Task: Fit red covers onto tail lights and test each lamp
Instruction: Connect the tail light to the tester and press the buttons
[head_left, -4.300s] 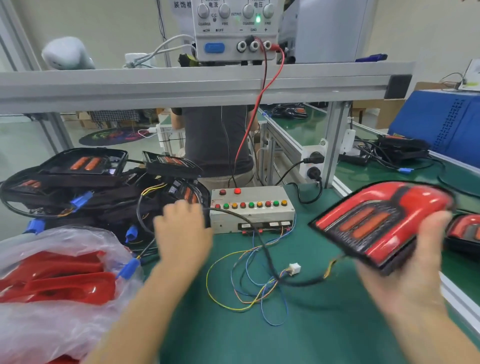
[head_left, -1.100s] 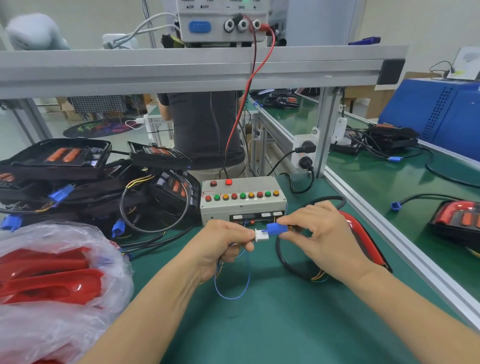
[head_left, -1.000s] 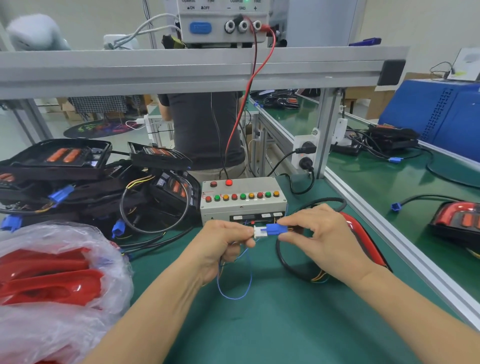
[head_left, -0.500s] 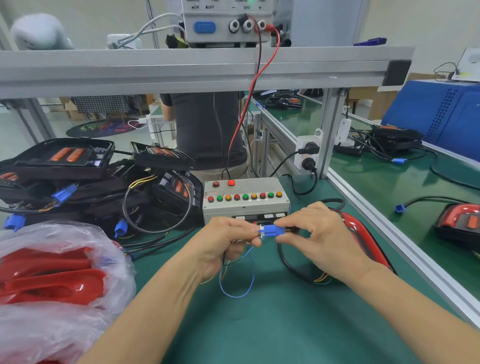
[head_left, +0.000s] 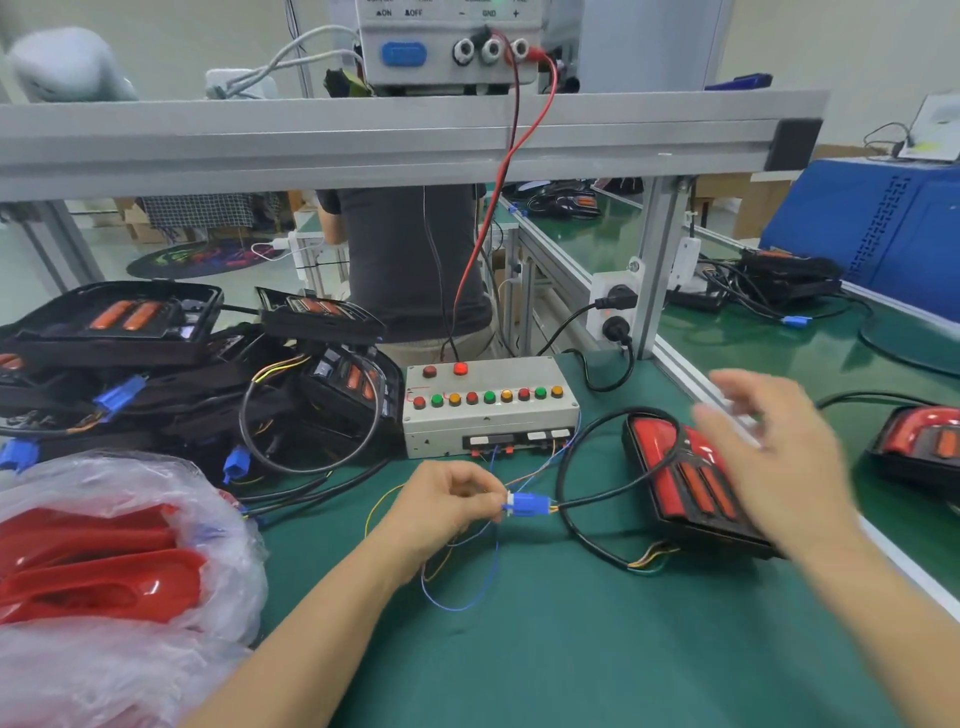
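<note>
Risk: left hand (head_left: 441, 512) pinches white plug mated to blue plastic connector (head_left: 529, 504); half-seated joint may fail test. Blurred right hand (head_left: 774, 457), fingers spread, empty, above red-covered black tail light (head_left: 670, 467), could snag black cable (head_left: 597, 493).

Left hand (head_left: 447, 506) is pinching the white plug mated into the blue connector (head_left: 530, 504) above the green tabletop (head_left: 571, 649). Right hand (head_left: 774, 457), blurred, fingers spread, is hovering over the red-covered tail light (head_left: 691, 483), right of the test box (head_left: 488, 405).
</note>
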